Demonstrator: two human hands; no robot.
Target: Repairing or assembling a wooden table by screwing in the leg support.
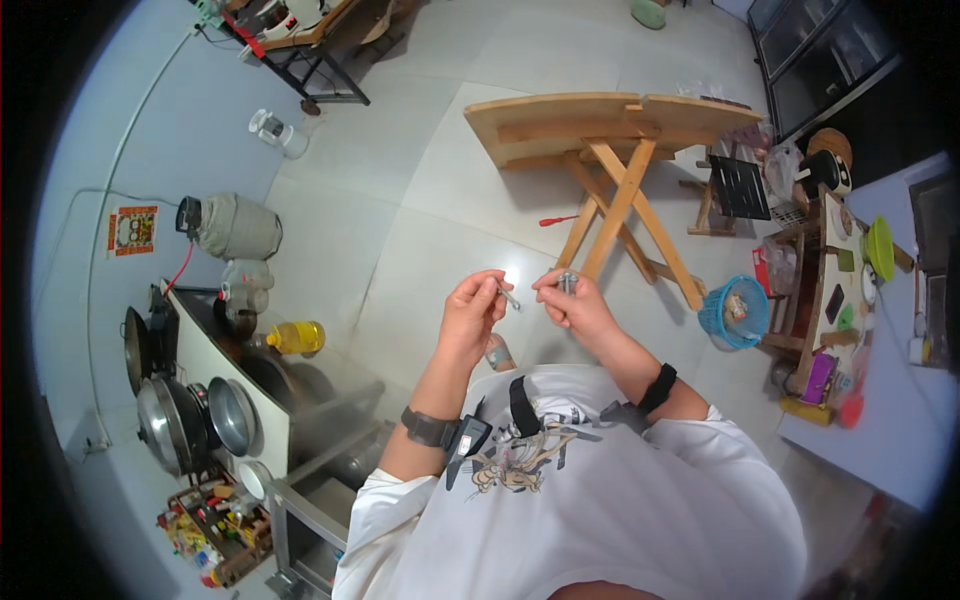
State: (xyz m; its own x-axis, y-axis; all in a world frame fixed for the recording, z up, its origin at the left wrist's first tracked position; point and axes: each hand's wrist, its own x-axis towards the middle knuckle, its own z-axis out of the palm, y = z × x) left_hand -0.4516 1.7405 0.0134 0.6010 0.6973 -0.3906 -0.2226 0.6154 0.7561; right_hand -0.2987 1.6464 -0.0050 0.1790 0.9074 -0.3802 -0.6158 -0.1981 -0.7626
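My left hand (474,314) pinches a small metal bolt (510,298), its shaft slanting down to the right from my fingertips. Close to its right, my right hand (585,313) has its fingers closed on several small metal bolts (568,283), partly hidden by the fingers. Both hands are in front of my body, apart. Beyond them stands a wooden folding table (540,120) with crossed legs, its top tilted. A red-handled screwdriver (552,221) lies on the floor beside its legs.
A blue basket (733,313) stands at right, near a cluttered wooden table (830,280). At left are a gas cylinder (240,225), a yellow oil bottle (297,337) and a counter (270,430) with pans (230,415). Another table (300,30) stands at back left.
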